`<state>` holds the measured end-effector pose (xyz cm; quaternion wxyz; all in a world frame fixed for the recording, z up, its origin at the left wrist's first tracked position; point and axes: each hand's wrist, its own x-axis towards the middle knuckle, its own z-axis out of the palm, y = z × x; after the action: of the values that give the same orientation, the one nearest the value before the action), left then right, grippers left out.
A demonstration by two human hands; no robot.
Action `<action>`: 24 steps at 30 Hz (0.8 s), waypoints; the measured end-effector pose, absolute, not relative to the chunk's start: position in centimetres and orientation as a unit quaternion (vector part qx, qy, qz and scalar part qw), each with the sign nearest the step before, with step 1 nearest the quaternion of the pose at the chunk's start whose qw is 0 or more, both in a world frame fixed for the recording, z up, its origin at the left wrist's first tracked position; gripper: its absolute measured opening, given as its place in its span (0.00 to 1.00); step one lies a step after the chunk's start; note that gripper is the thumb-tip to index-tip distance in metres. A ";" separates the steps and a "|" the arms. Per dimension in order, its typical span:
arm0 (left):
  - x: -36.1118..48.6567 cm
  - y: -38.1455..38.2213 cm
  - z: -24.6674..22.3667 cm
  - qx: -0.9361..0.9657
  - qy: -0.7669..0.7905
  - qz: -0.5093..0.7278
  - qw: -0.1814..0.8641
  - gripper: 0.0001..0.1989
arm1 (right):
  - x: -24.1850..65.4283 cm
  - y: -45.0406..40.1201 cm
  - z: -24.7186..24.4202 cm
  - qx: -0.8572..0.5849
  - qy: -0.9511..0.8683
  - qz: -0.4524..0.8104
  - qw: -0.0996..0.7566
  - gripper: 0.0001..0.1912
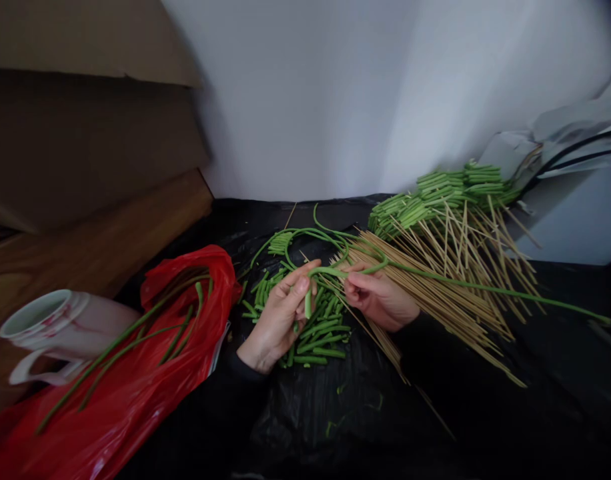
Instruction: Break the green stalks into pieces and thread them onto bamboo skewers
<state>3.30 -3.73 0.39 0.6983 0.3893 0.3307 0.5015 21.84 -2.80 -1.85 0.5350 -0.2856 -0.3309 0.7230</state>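
On the black sheet (295, 407), low middle: both hands at one green stem (330, 271). Left hand (281, 312) pinches it between thumb and forefinger near a short end that bends down; right hand (382, 299) pinches farther along, fingertips close on it. The span between them is short, probably to keep a limp length steady. Loose stems curl behind and one trails right across the sticks (435, 313); cannot tell which joins the held one.

Directly below the hands, cut pieces (325, 333) in a heap, likely there because it is the nearest spot to drop or pick from. Sticks fanned to the right, within easy reach of that hand. Farther back by the wall, neat green rows (443, 193) with sticks jutting out, seemingly stacked clear of the working patch. Left side: red bag (150, 400), mouth open towards the hands, more stems lying in it; mug (100, 327) alongside.
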 end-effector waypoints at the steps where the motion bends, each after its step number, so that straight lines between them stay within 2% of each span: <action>1: 3.3 -3.8 0.5 0.391 0.319 0.488 0.712 0.24 | 21.8 -2.8 -1.9 -0.290 -0.329 0.724 0.532 0.10; 8: 3.3 -4.4 0.8 0.421 0.311 0.497 0.692 0.28 | 21.5 -3.0 -1.8 -0.294 -0.354 0.729 0.507 0.12; 15: 3.8 -4.4 0.6 0.429 0.340 0.550 0.631 0.23 | 21.1 -3.2 -2.0 -0.291 -0.343 0.740 0.501 0.11; 24: 3.9 -4.1 0.2 0.436 0.376 0.545 0.609 0.16 | 20.9 -3.5 -1.6 -0.308 -0.366 0.736 0.479 0.12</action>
<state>3.89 -4.08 0.23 0.6092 0.4361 0.3763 0.5451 20.89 -3.55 -1.60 0.4790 -0.3078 -0.3661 0.7360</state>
